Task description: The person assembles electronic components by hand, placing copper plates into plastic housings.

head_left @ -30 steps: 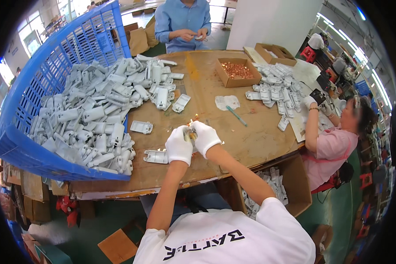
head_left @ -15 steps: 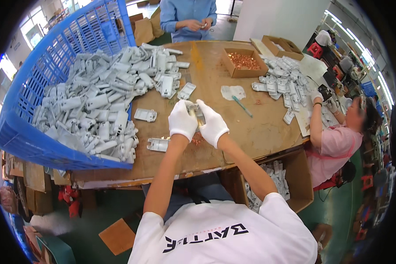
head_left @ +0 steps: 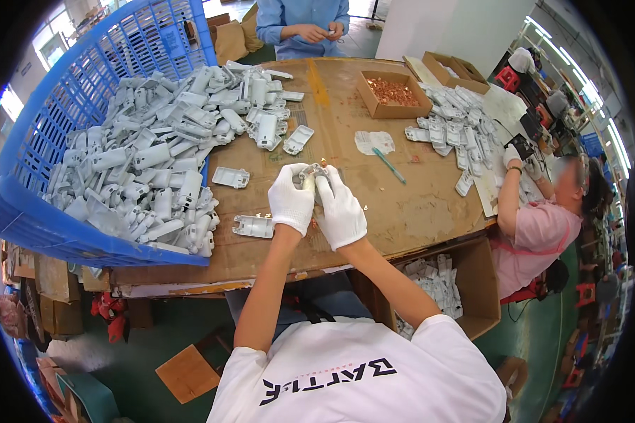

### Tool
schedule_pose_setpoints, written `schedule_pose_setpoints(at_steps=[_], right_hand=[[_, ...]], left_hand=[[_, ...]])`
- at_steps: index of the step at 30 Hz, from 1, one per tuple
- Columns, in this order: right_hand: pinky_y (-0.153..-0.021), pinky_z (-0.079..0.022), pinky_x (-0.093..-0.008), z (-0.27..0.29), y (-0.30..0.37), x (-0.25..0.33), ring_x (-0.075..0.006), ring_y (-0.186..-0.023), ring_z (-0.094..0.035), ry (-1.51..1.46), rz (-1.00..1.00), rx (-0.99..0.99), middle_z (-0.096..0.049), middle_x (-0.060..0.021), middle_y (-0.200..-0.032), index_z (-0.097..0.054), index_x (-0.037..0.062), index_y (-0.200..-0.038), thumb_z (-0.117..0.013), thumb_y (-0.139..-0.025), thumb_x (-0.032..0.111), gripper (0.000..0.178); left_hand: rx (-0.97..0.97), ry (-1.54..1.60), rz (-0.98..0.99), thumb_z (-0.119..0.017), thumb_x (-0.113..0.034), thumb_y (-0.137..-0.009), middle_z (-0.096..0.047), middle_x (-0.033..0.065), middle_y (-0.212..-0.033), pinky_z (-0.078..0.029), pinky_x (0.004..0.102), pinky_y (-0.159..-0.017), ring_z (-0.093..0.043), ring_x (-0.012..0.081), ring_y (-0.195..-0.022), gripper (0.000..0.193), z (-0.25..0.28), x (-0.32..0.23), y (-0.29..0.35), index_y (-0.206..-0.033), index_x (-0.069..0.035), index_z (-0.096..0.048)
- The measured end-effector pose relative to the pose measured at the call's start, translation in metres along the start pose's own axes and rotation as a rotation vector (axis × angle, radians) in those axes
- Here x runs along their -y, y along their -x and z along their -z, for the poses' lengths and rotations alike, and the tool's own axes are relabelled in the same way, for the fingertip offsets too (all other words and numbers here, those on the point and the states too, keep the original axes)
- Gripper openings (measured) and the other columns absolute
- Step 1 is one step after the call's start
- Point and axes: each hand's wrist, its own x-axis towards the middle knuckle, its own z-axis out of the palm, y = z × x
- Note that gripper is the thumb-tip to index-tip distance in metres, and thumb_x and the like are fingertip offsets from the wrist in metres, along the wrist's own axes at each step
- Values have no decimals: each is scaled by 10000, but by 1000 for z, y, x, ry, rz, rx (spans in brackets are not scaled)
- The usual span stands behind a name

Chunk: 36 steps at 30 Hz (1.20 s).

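Observation:
Both my hands wear white gloves and meet over the middle of the table. My left hand (head_left: 291,199) is closed round a light grey plastic housing (head_left: 307,171), mostly hidden by the gloves. My right hand (head_left: 341,211) is closed against its other side, fingertips pressed near the housing's far end. A small copper-coloured piece (head_left: 324,162) shows at those fingertips; whether it sits in the housing I cannot tell. Left of my hands lie two loose housings, one open housing (head_left: 253,226) with copper-coloured bits by its edge and another housing (head_left: 231,177) farther off.
A blue plastic crate (head_left: 99,243) heaped with grey housings (head_left: 152,156) lies on its side at the left. Far right stand a cardboard box (head_left: 395,109) of copper-coloured parts and more housings (head_left: 458,130). A teal pen (head_left: 389,166) lies nearby. Two people work around the table.
My right fingers have shifted up and inward over the housing, and the copper-coloured piece now shows at their tips. The view has shifted slightly.

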Motion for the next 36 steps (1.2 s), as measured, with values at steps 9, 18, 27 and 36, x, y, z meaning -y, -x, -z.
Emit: schedule_pose_setpoints(at_steps=[9, 18, 27, 36], right_hand=[[-777, -540, -388, 19, -4, 3, -306, -961, -634, -58, 5, 64, -521, -181, -1334, -534, 35, -1255, -727, -673, 59, 614], [-765, -530, -386, 12, -3, 1, -285, -893, -606, -143, 64, 42, -527, -152, -1305, -522, 48, -1246, -714, -691, 79, 588], [-727, -540, -368, 30, -8, 9, -277, -883, -634, -261, 9, 30, -516, -135, -1342, -592, 165, -1202, -743, -689, 73, 542], [-737, -540, -370, 29, -11, 7, -277, -881, -632, -203, 41, 56, -514, -139, -1333, -594, 166, -1241, -743, -706, 105, 558]], left_hand=[[-10, -25, 20, -686, -106, -830, -707, 150, -883, -535, 345, -707, -698, 239, -778, 163, 6, -12, 4, -971, -25, -676], [-26, -115, 27, -659, -97, -870, -709, 114, -857, -528, 297, -676, -683, 164, -759, 166, 7, -3, 10, -1004, 1, -664], [409, 597, 87, -542, -4, -908, -585, 140, -1257, -450, 301, -976, -558, 184, -1166, 432, 38, -7, 20, -1333, 40, -476], [415, 484, 83, -511, 23, -910, -573, 127, -1277, -435, 297, -982, -545, 183, -1181, 450, 36, -4, 17, -1357, 34, -461]])
